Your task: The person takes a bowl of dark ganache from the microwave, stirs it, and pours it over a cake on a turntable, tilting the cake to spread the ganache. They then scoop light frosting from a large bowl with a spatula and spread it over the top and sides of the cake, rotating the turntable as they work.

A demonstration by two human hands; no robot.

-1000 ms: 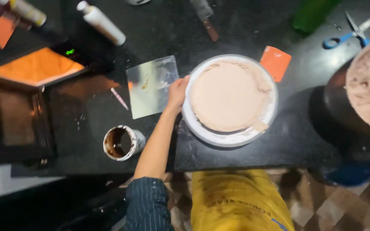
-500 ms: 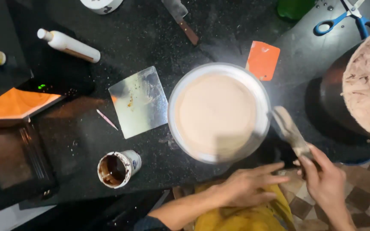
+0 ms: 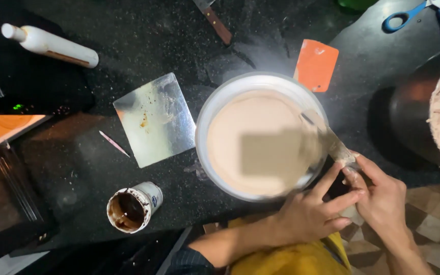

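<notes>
Pale pink cream covers the round cake (image 3: 260,142) at the centre of the frame, seated on a white turntable (image 3: 207,117) on the black speckled surface (image 3: 143,35). A metal spatula (image 3: 327,135) is held against the cake's right edge, its handle gripped by the right hand (image 3: 383,198) at lower right, fingers clenched around it. The left hand (image 3: 314,214) is pressed against the right, its fingers curled toward the same handle; whether they grasp it cannot be told. A smeared square board (image 3: 154,119) lies to the left, an open jar (image 3: 131,208) at lower left, an orange scraper (image 3: 315,64) above. Too steep a blade angle would likely gouge the cream; uneven pressure could leave ridges.
</notes>
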